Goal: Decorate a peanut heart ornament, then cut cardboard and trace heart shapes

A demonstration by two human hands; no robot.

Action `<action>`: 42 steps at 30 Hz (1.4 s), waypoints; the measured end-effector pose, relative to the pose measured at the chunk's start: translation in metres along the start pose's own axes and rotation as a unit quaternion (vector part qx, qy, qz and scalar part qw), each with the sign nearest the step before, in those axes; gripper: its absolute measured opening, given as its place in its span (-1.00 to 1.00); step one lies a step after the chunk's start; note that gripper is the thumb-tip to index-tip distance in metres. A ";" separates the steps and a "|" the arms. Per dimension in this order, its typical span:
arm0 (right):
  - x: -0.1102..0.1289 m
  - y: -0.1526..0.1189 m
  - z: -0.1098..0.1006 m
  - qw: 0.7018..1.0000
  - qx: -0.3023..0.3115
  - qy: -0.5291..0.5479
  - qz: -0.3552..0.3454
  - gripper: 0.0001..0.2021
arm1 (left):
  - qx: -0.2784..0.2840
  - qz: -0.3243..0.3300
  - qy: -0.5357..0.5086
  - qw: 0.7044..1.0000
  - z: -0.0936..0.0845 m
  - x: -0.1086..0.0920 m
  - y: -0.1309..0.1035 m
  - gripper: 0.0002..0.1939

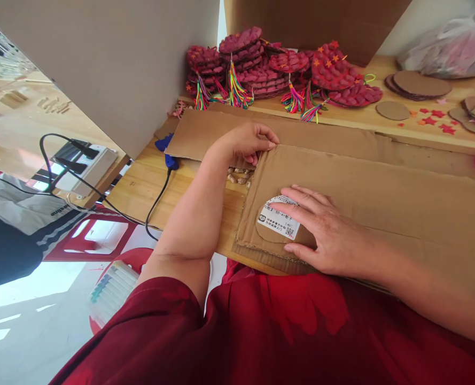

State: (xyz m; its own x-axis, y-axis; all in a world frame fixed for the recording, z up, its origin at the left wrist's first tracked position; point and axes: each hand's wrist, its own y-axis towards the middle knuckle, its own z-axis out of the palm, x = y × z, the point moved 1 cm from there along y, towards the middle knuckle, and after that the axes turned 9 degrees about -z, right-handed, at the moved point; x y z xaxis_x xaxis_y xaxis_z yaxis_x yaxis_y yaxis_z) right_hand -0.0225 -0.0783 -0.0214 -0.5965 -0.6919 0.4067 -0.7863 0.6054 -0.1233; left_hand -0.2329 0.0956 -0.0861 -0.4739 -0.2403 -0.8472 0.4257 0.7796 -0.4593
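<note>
A large flat cardboard sheet (365, 198) lies in front of me on the wooden table. At its far left corner, my left hand (250, 141) is closed, with thumb and fingers pinching the edge. My right hand (327, 227) rests flat with its fingers spread over a cardboard disc (266, 231) on the sheet. That disc carries a white printed label (279, 216), and its right side is hidden under the hand. Behind the sheet are further cardboard pieces (197, 133). Some peanut-like pieces (237, 176) lie beside my left wrist.
Stacks of red petalled discs (261, 75) with colourful tassels stand at the back. Plain cardboard discs (421, 85) and red stars (429, 120) lie at right. A blue tool (169, 155) with a cord sits left, near a power strip (88, 168).
</note>
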 end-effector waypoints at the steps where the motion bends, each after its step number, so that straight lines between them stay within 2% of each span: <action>1: 0.002 0.001 0.001 1.000 0.000 0.002 -0.004 -0.34 | 0.001 0.000 0.000 1.000 0.000 0.000 0.000 -0.80; 10: 0.007 0.007 0.005 1.000 0.016 -0.002 -0.010 -0.33 | 0.002 -0.006 -0.004 1.000 0.000 -0.001 0.000 -0.81; 16: 0.006 0.008 0.007 1.000 0.014 0.003 -0.005 -0.34 | -0.004 -0.034 0.010 0.999 0.000 -0.007 -0.007 -0.77; 18: 0.005 0.008 0.007 1.000 0.013 0.009 -0.004 -0.34 | -0.024 -0.038 0.045 0.998 -0.001 -0.007 -0.009 -0.76; 21: 0.002 0.007 0.009 1.000 0.008 0.023 0.001 -0.31 | -0.107 0.003 0.110 0.988 -0.004 -0.010 -0.010 -0.83; 23: 0.000 0.007 0.010 0.999 0.004 0.036 0.009 -0.29 | -0.143 0.047 0.096 0.984 -0.006 -0.017 -0.013 -0.86; 25: -0.001 0.006 0.012 0.999 0.000 0.052 0.016 -0.25 | -0.139 0.078 0.037 0.987 -0.003 -0.028 -0.022 -0.87; 28: -0.004 0.005 0.014 0.997 -0.008 0.075 0.017 -0.16 | -0.121 0.118 0.028 0.985 0.009 -0.045 -0.050 -0.89; 31: -0.005 0.004 0.015 0.996 -0.024 0.086 0.017 -0.07 | -0.140 0.166 0.149 0.965 0.033 -0.046 -0.093 -0.92; 34: -0.005 0.004 0.017 0.994 -0.038 0.097 0.017 -0.02 | -0.100 0.208 0.155 0.961 0.066 -0.025 -0.135 -0.93; 36: -0.005 0.004 0.017 0.993 -0.045 0.110 0.014 -0.02 | -0.104 0.225 0.139 0.959 0.085 -0.005 -0.155 -0.88; 39: -0.007 0.004 0.016 0.990 -0.064 0.127 0.007 -0.03 | -0.132 0.254 0.180 0.941 0.106 0.017 -0.171 -0.80; 42: -0.014 0.002 0.012 0.980 -0.102 0.173 -0.007 -0.16 | -0.148 0.260 0.226 0.927 0.114 0.026 -0.174 -0.76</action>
State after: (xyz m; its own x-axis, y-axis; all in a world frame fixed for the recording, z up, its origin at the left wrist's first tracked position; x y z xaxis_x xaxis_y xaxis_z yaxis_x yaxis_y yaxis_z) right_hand -0.0174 -0.0722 -0.0383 -0.4678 -0.5474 0.6940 -0.7245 0.6872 0.0537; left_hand -0.2314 -0.1119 -0.0586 -0.5669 0.4278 -0.7040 0.4887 0.8626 0.1306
